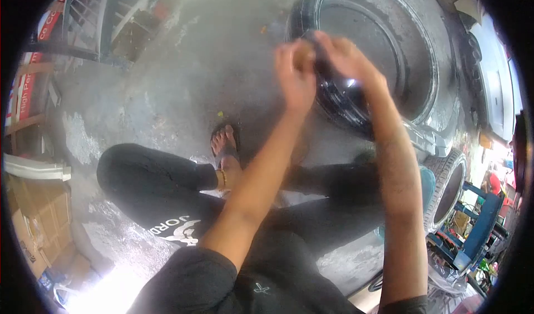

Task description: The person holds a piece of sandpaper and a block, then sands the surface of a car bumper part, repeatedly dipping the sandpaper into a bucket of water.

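A large black tyre [340, 109] with a wet, shiny sidewall lies on the floor in front of me. Both hands are raised close together over its left edge and blurred by motion. My left hand [296, 77] has its fingers curled around a small brownish thing, whose kind I cannot tell. Beside it, the fingers of my right hand [346, 58] bend over something dark that overlaps the tyre in this view. The right forearm crosses in front of the tyre's near side.
A second tyre [446, 190] stands at the right, near a teal stool [427, 189] and a blue metal frame [479, 225]. Cardboard boxes [47, 214] and a white trim piece [39, 169] are at the left. My sandalled foot [225, 144] rests on the wet concrete floor [167, 91].
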Motion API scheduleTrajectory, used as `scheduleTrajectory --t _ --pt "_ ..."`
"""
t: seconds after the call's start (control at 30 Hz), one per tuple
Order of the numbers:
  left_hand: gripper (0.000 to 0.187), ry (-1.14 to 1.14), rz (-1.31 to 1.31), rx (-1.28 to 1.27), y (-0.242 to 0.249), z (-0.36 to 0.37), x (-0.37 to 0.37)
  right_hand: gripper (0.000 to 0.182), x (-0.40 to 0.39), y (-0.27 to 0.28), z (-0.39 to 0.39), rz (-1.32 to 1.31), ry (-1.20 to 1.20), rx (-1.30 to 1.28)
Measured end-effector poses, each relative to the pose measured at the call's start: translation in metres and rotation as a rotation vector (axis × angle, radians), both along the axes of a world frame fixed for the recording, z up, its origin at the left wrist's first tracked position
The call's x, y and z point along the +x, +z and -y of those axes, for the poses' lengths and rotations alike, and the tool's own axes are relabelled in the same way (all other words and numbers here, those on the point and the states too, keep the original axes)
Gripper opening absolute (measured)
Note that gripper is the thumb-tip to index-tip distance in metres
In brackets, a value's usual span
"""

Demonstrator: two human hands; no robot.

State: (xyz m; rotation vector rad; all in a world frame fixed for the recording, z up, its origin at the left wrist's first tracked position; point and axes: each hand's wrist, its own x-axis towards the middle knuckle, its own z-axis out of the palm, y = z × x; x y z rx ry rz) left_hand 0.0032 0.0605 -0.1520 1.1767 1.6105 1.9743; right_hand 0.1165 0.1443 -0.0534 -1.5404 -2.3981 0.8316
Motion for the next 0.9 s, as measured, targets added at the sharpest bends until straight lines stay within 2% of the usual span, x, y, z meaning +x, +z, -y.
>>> scheduleTrajectory --t 0.07,0.1,0.13,0.2,0.23,0.27,0.33,0.37,0.4,0.47,0.5,0.53,0.6,0.63,0.67,0.73,0.77,0.8,0.87,0.9 --pt "0.032 0.053 -0.028 -0.047 0.001 -0.020 -0.014 0.057 0.008 -0.008 0.001 -0.041 0.028 -0.088" --pt "0.031 0.100 -0.007 -0.020 -0.006 -0.031 -0.019 0.056 0.015 -0.027 -0.004 0.036 0.024 -0.001" --pt "0.031 0.108 -0.014 -0.020 -0.011 -0.023 -0.021 0.056 0.014 -0.028 0.002 0.030 0.032 0.000" --pt "0.033 0.097 -0.001 -0.095 -0.014 -0.007 -0.022 0.045 0.013 -0.023 -0.001 0.118 0.060 0.089" --pt "0.034 0.017 0.087 -0.042 -0.006 0.010 -0.013 0.038 0.034 -0.054 -0.017 0.192 0.396 0.448" --pt "0.034 0.016 0.078 -0.043 -0.004 0.006 -0.011 0.038 0.031 -0.056 -0.023 0.185 0.393 0.449" --pt "0.032 0.038 -0.120 0.017 -0.006 0.003 -0.005 0.041 0.032 -0.056 -0.014 0.164 0.352 0.419" --pt "0.032 0.049 -0.057 0.061 -0.002 -0.008 -0.009 0.044 0.022 -0.033 -0.010 0.230 0.323 0.234" --pt "0.032 0.044 -0.051 0.051 -0.002 -0.004 -0.007 0.044 0.027 -0.044 -0.010 0.236 0.319 0.223" --pt "0.033 0.029 -0.017 0.069 0.003 -0.005 -0.005 0.043 0.036 -0.065 -0.023 0.043 0.277 0.303" --pt "0.032 -0.016 -0.028 0.118 0.002 0.003 0.001 0.059 0.017 -0.040 -0.011 -0.038 0.020 0.091" --pt "0.032 -0.012 -0.034 0.133 0.006 -0.006 -0.002 0.059 0.016 -0.036 -0.022 -0.044 0.024 0.106" --pt "0.031 -0.020 -0.044 0.071 0.003 -0.004 -0.003 0.075 0.022 -0.045 -0.020 0.075 0.245 0.271" --pt "0.030 0.021 -0.014 0.105 -0.002 -0.017 -0.006 0.066 0.025 -0.047 -0.022 0.025 0.132 0.105" --pt "0.030 0.015 -0.009 0.095 -0.007 -0.010 -0.003 0.066 0.029 -0.049 -0.017 0.029 0.126 0.095" --pt "0.030 0.035 -0.084 0.083 -0.006 -0.005 -0.003 0.062 0.026 -0.040 -0.016 0.080 0.278 0.177" --pt "0.031 -0.026 -0.088 -0.015 -0.004 0.006 0.001 0.050 0.030 -0.043 -0.017 0.187 0.399 0.372" --pt "0.031 -0.021 -0.094 -0.004 0.000 -0.003 -0.004 0.050 0.026 -0.038 -0.022 0.183 0.401 0.384" --pt "0.030 0.013 -0.195 0.080 0.000 -0.010 -0.009 0.043 0.025 -0.033 -0.017 0.144 0.295 0.214" --pt "0.028 0.030 -0.085 0.025 0.004 -0.017 -0.009 0.041 0.027 -0.036 -0.016 0.126 0.240 0.132"
